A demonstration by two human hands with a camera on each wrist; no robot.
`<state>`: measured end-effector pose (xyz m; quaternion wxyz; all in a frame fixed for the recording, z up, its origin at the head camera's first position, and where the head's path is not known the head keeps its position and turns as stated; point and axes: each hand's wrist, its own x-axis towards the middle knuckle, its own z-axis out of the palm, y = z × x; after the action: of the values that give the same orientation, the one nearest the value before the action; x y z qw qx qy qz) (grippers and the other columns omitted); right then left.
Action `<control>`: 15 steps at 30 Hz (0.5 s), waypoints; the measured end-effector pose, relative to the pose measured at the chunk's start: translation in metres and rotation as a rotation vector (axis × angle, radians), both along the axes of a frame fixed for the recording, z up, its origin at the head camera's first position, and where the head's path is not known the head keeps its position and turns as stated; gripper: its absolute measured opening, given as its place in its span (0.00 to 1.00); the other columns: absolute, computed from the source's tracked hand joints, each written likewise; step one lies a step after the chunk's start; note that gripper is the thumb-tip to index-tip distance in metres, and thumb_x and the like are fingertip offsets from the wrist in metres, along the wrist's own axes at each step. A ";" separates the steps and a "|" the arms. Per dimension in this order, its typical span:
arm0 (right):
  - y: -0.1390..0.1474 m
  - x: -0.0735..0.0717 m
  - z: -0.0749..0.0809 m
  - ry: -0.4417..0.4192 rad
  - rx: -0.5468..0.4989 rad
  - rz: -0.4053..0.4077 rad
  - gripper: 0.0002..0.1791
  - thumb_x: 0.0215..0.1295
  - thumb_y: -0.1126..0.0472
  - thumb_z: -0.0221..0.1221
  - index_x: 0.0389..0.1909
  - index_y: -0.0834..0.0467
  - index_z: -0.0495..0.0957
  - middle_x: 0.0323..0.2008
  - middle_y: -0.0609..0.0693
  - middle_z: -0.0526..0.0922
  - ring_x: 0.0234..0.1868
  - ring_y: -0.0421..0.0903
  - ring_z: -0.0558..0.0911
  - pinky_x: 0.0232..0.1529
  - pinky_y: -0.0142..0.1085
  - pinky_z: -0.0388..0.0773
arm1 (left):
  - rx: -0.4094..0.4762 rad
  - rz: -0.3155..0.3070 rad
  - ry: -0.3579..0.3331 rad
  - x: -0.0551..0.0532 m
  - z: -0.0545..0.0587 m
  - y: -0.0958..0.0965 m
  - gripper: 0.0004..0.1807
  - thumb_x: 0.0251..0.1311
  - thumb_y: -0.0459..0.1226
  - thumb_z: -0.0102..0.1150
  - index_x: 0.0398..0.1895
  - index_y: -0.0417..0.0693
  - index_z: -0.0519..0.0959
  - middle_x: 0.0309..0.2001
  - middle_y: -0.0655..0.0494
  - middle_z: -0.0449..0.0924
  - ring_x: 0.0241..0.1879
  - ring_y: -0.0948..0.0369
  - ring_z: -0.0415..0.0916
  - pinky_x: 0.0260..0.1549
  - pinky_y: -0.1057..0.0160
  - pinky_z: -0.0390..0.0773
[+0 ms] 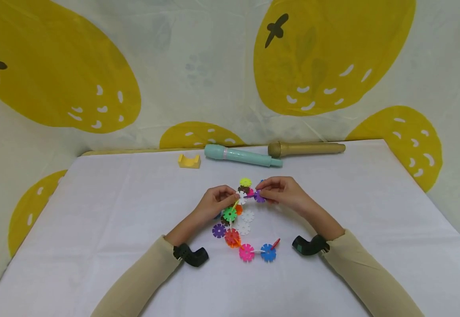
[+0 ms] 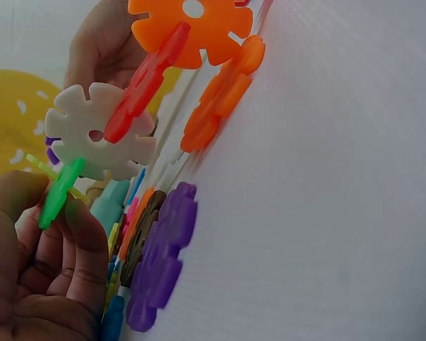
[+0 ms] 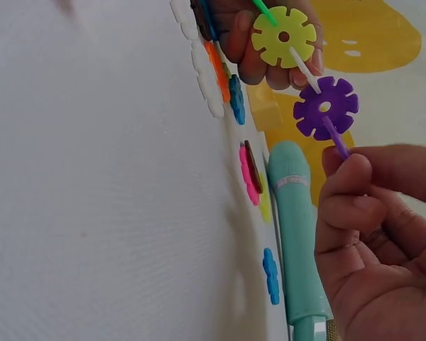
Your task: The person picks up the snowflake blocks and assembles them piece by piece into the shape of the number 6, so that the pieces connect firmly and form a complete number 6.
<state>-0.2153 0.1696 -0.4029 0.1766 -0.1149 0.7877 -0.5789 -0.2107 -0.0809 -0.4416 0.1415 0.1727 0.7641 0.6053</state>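
Observation:
A chain of slotted plastic snowflake discs hangs between both hands and curves down to the tabletop. My left hand grips the chain near a green disc and a yellow disc; exactly which one its fingertips pinch is partly hidden. At the chain's upper end, thumb and fingers of my right hand pinch a purple disc, seen edge-on in the right wrist view and linked to another purple disc. The lower end carries pink and blue discs and a red one.
Loose discs lie under and behind the chain, among them a purple one, white ones and a yellow one. Toward the back are a teal toy microphone, a gold microphone and a yellow block.

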 end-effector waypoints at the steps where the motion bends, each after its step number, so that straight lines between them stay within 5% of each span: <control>1: 0.000 0.000 0.000 0.005 -0.001 0.001 0.14 0.65 0.64 0.62 0.48 0.69 0.79 0.35 0.53 0.84 0.30 0.44 0.80 0.32 0.32 0.78 | -0.003 -0.004 0.001 0.000 0.000 0.000 0.11 0.68 0.37 0.57 0.42 0.35 0.79 0.31 0.57 0.79 0.29 0.62 0.71 0.31 0.70 0.74; 15: -0.004 0.004 0.000 0.014 -0.039 0.026 0.14 0.65 0.65 0.62 0.50 0.67 0.79 0.38 0.55 0.85 0.29 0.47 0.83 0.34 0.34 0.82 | 0.029 -0.016 -0.018 0.001 0.001 0.000 0.11 0.68 0.36 0.56 0.43 0.35 0.78 0.34 0.56 0.79 0.30 0.62 0.73 0.33 0.69 0.77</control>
<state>-0.2112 0.1660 -0.4030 0.1765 -0.1327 0.7759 -0.5910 -0.2102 -0.0808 -0.4408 0.1507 0.1755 0.7525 0.6166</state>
